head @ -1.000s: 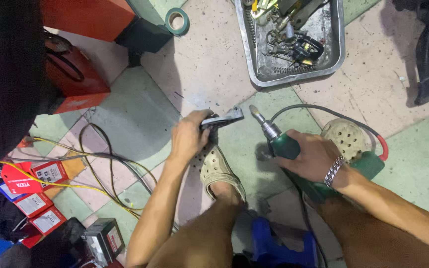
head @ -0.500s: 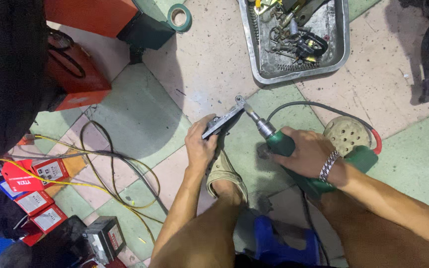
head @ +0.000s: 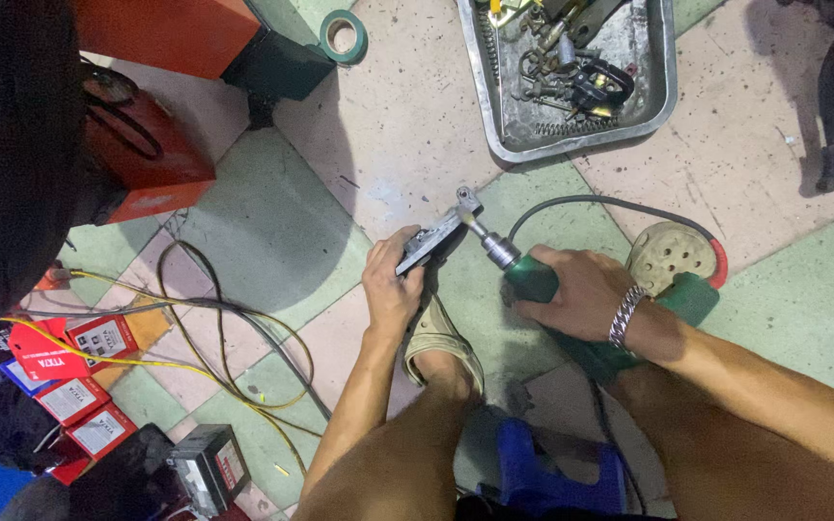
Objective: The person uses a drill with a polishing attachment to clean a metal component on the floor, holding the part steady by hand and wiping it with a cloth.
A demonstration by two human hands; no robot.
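Note:
My left hand [head: 390, 286] grips a grey metal part [head: 433, 237] and holds it tilted just above the tiled floor, beside my sandalled foot [head: 441, 342]. My right hand [head: 571, 292], with a metal bracelet on the wrist, is closed around a green power drill [head: 536, 277]. The drill's chuck and bit [head: 486, 235] point up-left and touch the far end of the metal part. A grey cord [head: 586, 202] loops from the drill across the floor.
A metal tray [head: 494, 101] of bolts, springs and small parts lies ahead. A green tape roll [head: 344, 32], red and orange boxes [head: 152, 164], yellow and grey cables [head: 234, 338] and small red cartons [head: 98, 340] sit to the left. A blue stool [head: 552, 468] is under me.
My left hand has turned the metal part from flat to tilted and raised it. The drill bit has come in to meet the part's far end.

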